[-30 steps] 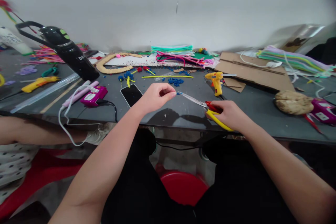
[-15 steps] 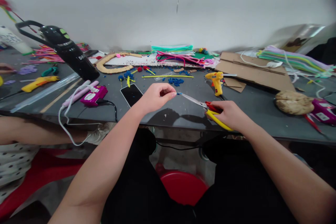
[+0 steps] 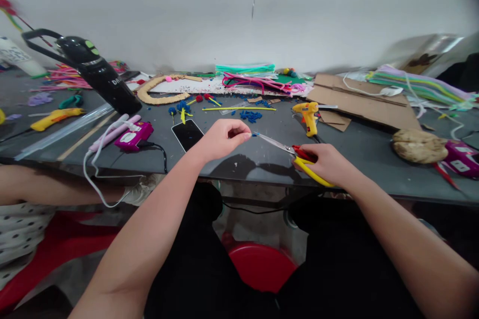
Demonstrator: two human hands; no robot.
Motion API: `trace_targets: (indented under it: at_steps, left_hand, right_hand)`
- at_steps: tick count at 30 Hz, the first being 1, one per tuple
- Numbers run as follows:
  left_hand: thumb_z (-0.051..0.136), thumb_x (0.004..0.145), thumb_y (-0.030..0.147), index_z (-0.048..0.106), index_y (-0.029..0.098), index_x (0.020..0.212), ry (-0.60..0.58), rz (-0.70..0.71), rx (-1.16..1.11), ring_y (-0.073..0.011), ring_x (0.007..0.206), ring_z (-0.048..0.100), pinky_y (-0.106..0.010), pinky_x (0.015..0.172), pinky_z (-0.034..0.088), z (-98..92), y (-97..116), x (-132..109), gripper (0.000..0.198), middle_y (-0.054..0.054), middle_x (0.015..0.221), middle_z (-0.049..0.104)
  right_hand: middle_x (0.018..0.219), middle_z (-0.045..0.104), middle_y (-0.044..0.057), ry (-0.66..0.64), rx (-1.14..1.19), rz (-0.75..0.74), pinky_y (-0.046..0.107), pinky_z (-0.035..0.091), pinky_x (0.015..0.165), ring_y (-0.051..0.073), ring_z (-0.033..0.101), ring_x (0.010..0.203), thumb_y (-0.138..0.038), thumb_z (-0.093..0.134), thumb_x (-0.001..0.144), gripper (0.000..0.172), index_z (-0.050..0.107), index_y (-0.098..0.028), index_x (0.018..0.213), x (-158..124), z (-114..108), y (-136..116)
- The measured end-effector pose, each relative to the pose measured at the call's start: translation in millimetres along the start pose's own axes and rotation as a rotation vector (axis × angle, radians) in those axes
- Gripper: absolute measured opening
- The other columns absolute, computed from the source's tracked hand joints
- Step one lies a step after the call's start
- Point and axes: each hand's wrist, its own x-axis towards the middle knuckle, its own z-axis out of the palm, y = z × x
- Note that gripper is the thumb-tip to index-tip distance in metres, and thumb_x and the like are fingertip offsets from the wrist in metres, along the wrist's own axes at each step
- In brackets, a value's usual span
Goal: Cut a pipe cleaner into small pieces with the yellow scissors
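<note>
My left hand [image 3: 227,138] pinches a tiny blue piece [image 3: 255,134] between thumb and fingertips; it looks like a bit of pipe cleaner, but most of it is hidden. In my right hand [image 3: 329,162] are scissors [image 3: 276,144] with red and yellow handles, their blades pointing left at the blue piece. Whether the tips touch it, I cannot tell. Behind my hands lie a heap of small blue pieces [image 3: 251,116] and a yellow pipe cleaner [image 3: 239,109]. A phone [image 3: 187,134] lies beside my left wrist.
A yellow glue gun [image 3: 309,117] lies behind my right hand, with cardboard [image 3: 359,99] beyond. On the left are a black bottle [image 3: 107,79], a magenta device [image 3: 134,137] and a white cable [image 3: 87,172]. A person's leg [image 3: 60,184] shows at left. Pink pipe cleaners [image 3: 258,83] lie behind.
Both hands stay almost in place. The yellow scissor handle has shifted very slightly down and right; the blades still point at the blue piece.
</note>
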Motion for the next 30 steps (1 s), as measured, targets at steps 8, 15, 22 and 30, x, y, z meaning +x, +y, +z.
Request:
trace_targets:
  at_steps: [8,15,22,30]
  left_hand:
    - [0.063,0.085,0.035,0.068,0.016,0.085,-0.016,-0.005,-0.007,-0.0102,0.063,0.051,-0.024,0.059,0.041,-0.3,-1.2,0.5,0.02,-0.002,0.073,0.064]
    - [0.063,0.085,0.036,0.068,0.015,0.084,-0.008,0.002,0.004,-0.0102,0.062,0.051,-0.024,0.058,0.041,0.3,-0.3,0.8,0.021,-0.002,0.073,0.064]
    - [0.063,0.085,0.037,0.068,0.014,0.086,-0.018,-0.005,0.009,-0.0108,0.063,0.052,-0.024,0.059,0.041,-0.4,-0.5,0.7,0.023,-0.003,0.073,0.064]
    - [0.063,0.085,0.036,0.069,0.014,0.085,-0.014,-0.002,0.014,-0.0104,0.063,0.052,-0.024,0.06,0.041,-0.2,-1.5,1.0,0.022,-0.003,0.074,0.065]
  right_hand:
    - [0.064,0.058,-0.001,-0.017,0.008,0.018,0.029,0.032,0.056,0.015,0.046,0.061,-0.042,0.061,0.08,0.023,0.064,-0.019,0.075,-0.4,-1.1,-2.7]
    - [0.065,0.059,0.0,-0.017,-0.007,0.01,0.029,0.031,0.057,0.015,0.047,0.062,-0.041,0.06,0.082,0.023,0.066,-0.018,0.078,-0.5,-1.5,-2.4]
    - [0.065,0.058,-0.001,-0.029,0.002,0.019,0.029,0.032,0.058,0.014,0.046,0.062,-0.041,0.061,0.081,0.023,0.065,-0.018,0.076,-0.2,-0.6,-1.5]
    - [0.066,0.059,0.0,-0.03,0.0,0.025,0.029,0.032,0.058,0.015,0.047,0.063,-0.041,0.06,0.082,0.024,0.065,-0.019,0.076,0.5,-0.4,-1.5]
